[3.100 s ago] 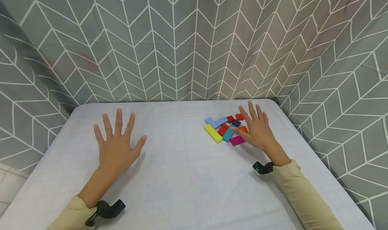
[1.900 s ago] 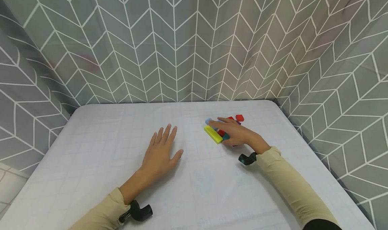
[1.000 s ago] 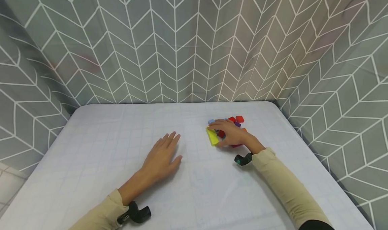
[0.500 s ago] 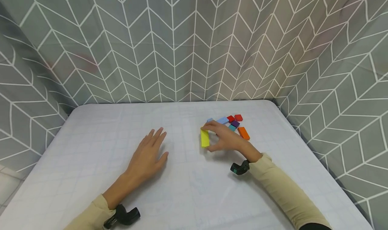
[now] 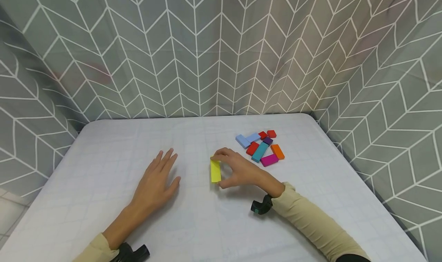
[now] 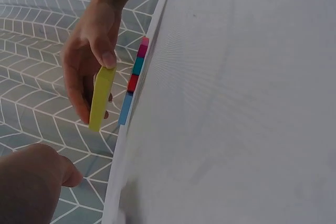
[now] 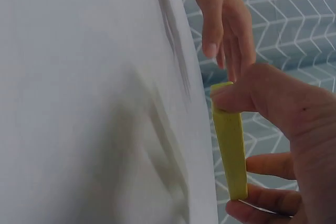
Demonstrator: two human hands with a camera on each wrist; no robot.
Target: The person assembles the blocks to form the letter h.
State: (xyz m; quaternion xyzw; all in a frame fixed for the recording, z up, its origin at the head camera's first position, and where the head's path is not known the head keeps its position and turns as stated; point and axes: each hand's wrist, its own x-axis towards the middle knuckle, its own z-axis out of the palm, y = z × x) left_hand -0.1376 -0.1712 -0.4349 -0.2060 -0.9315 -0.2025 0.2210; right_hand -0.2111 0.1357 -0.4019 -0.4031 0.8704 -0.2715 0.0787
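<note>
A yellow block (image 5: 215, 171) is pinched by its two ends between the thumb and fingers of my right hand (image 5: 241, 170), near the middle of the table. In the right wrist view the thumb presses one end of the yellow block (image 7: 231, 145) and fingertips meet the other. It appears lifted off the cloth in both wrist views. To the left, my left hand (image 5: 153, 183) hovers over the table with fingers extended and nothing in them. A group of coloured blocks lies at the back right, among them a teal block (image 5: 260, 152) and a magenta block (image 5: 269, 160).
Two light blue blocks (image 5: 243, 141), several red blocks (image 5: 253, 148), a purple block (image 5: 268, 140) and an orange block (image 5: 277, 152) lie close together. A white cloth covers the table (image 5: 193, 231). Patterned grey curtains (image 5: 207, 51) stand behind and at the sides.
My right hand has taken the yellow block from the edge of the group and carried it left and nearer. The left hand came rightward, then drew back to the left.
</note>
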